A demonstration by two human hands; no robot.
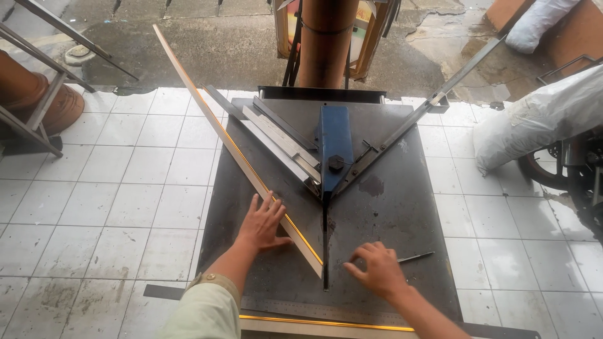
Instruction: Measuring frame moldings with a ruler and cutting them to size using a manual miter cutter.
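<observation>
A long pale frame moulding with a gold stripe (221, 135) lies diagonally on the dark metal table of a mitre cutter (402, 213), its near end by the centre slot. My left hand (262, 224) lies flat on the moulding near that end, fingers spread. My right hand (375, 269) rests on the table right of the slot, fingers curled around a thin dark pencil-like tool (416, 256). The blue cutter head (335, 147) sits at the apex of two angled metal fences.
A second gold-striped moulding (326, 324) and a steel ruler lie along the table's near edge. White floor tiles surround the machine. White sacks (540, 119) and a wheel stand at right; a metal rack and a brown pot stand at left.
</observation>
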